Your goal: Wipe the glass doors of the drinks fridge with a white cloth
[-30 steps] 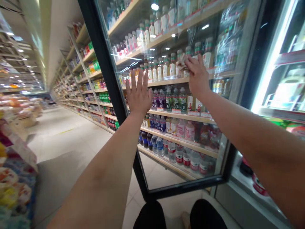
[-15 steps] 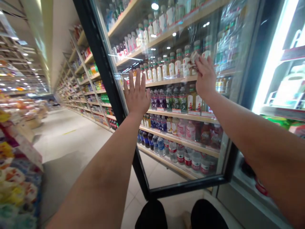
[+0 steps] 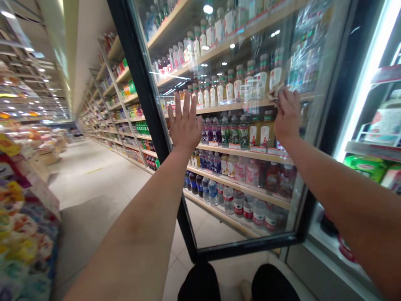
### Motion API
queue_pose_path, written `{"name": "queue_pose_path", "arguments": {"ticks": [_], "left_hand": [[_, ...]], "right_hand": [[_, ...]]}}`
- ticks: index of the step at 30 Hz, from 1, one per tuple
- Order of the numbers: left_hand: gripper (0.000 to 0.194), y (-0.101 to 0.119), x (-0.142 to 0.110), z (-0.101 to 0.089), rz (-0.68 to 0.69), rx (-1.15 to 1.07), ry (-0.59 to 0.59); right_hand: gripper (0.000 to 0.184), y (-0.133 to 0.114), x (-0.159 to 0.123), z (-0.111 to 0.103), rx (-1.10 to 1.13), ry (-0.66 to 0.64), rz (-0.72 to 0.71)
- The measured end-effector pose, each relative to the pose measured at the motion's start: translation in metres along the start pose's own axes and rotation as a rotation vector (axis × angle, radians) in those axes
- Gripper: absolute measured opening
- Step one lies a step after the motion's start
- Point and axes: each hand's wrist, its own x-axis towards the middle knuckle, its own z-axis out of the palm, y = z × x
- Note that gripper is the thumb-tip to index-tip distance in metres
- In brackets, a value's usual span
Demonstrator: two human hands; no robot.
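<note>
straight ahead of you, your left hand [image 3: 185,127] is spread, palm toward the glass door [image 3: 219,234], its fingers pointing up near the black frame [image 3: 147,96] on the door's left side. your right hand [image 3: 287,115] is raised on the right part of the pane, its fingers pinching a crumpled, pale brownish cloth [image 3: 276,94] at the glass; whether it is cloth or paper is hard to tell. the cloth sits at the fingertips, on the left side of that hand.

through the glass you see light wooden shelves [image 3: 247,154] of bottles, running in rows. green-capped bottles with white labels [image 3: 230,90] stand between your hands, with purple-labelled bottles [image 3: 216,133] and green-labelled ones [image 3: 234,133] a row below. pink bottles [image 3: 251,172] are lower still, and clear bottles with red and white labels [image 3: 238,205] stand on the bottom shelf.

to your right is a brightly lit cooler [image 3: 372,146], with a green package [image 3: 366,166] inside. to your left, a pale tiled floor [image 3: 94,179] runs back beside a long line of stocked shelving [image 3: 120,104], and a colourful display of packages [image 3: 23,234] fills the lower left. your dark-clothed knees [image 3: 200,284] show below the door.
</note>
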Motion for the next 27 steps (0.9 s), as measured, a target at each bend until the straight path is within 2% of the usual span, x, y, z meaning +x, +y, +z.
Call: {"name": "queue_pose_path", "arguments": {"ticks": [3, 5, 7, 9, 15, 17, 20, 22, 27], "left_hand": [[0.065, 0.000, 0.000, 0.001, 0.015, 0.030, 0.003], [0.064, 0.000, 0.000, 0.001, 0.012, 0.040, 0.007], [0.064, 0.000, 0.000, 0.000, 0.004, 0.036, 0.009], [0.064, 0.001, -0.001, -0.001, 0.000, 0.023, 0.009], [0.064, 0.002, -0.002, -0.003, 0.021, 0.027, 0.035], [0.063, 0.002, -0.002, -0.003, 0.031, 0.052, 0.033], [0.063, 0.002, -0.003, -0.004, 0.037, 0.089, 0.027], [0.063, 0.002, -0.003, -0.003, 0.035, 0.088, 0.023], [0.064, 0.001, -0.003, -0.003, 0.020, 0.024, 0.028]], "right_hand": [[0.056, 0.007, -0.015, -0.003, -0.012, 0.015, -0.004], [0.057, 0.013, 0.000, -0.005, -0.031, 0.031, 0.034], [0.061, 0.019, 0.020, -0.007, -0.046, 0.071, 0.130], [0.065, 0.025, 0.026, -0.008, -0.051, 0.121, 0.230], [0.066, 0.029, -0.037, -0.009, -0.042, 0.197, 0.277], [0.067, 0.030, -0.035, -0.012, -0.055, 0.172, 0.354], [0.071, 0.031, -0.005, -0.019, -0.085, 0.136, 0.475], [0.072, 0.031, 0.005, -0.021, -0.090, 0.122, 0.479], [0.065, 0.025, -0.032, -0.020, -0.116, 0.090, 0.410]]}}
